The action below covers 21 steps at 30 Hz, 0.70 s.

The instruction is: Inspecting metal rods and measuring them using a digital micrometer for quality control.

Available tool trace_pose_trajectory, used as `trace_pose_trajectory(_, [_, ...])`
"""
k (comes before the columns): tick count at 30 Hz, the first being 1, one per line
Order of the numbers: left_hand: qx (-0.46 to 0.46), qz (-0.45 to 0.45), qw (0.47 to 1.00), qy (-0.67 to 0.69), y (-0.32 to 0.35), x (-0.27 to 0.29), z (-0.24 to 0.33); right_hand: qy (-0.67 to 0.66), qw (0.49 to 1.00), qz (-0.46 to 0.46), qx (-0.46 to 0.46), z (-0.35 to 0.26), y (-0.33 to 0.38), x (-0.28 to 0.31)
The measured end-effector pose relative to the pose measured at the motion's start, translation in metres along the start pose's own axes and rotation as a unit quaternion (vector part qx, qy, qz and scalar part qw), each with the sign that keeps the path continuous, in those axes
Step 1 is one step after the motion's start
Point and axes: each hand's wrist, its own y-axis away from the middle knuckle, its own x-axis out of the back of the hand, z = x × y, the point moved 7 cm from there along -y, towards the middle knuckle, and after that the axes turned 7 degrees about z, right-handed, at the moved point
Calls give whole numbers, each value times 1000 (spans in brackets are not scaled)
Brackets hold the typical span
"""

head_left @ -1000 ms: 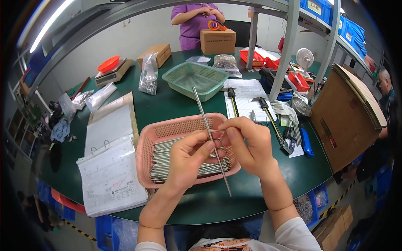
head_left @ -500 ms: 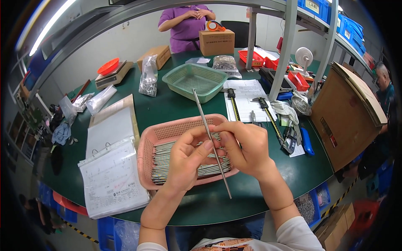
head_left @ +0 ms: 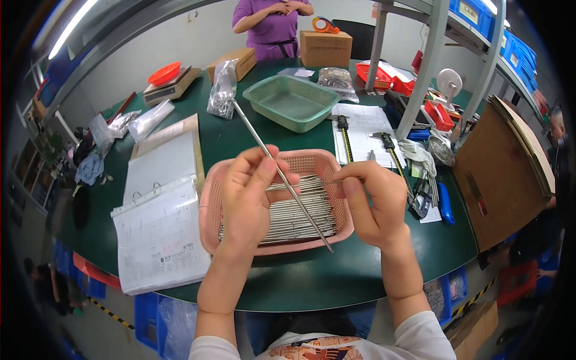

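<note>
My left hand (head_left: pixel 245 201) pinches a long, thin metal rod (head_left: pixel 302 205) between thumb and fingers. The rod slants from upper left down to the right, above the pink basket. Apart from the rod, my right hand (head_left: pixel 379 203) hovers over the basket's right side, thumb and forefinger drawn together; whether anything small sits between them I cannot make out. Below both hands is the pink perforated plastic basket (head_left: pixel 211 219), where many similar metal rods (head_left: pixel 315 198) lie side by side. The left hand covers part of them.
Behind the basket stands a green plastic basket (head_left: pixel 294 123). An open ring binder (head_left: pixel 159 240) lies left; calipers (head_left: pixel 344 138) rest on printed sheets to the right. A large cardboard piece (head_left: pixel 492 174) stands at the right edge. Across the table is a person in purple (head_left: pixel 267 30).
My right hand has come away from the rod and moved right. The left hand has shifted left and up, still holding the rod, which now slants more. The view has shifted slightly.
</note>
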Motion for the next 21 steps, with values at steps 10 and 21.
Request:
trace_pose_trajectory(10, [-36, 37, 998, 47, -6, 17, 15, 5, 995, -92, 34, -4, 11, -29])
trace_pose_trajectory(21, [-49, 29, 998, 15, -7, 16, 13, 35, 991, -116, 64, -12, 10, -34])
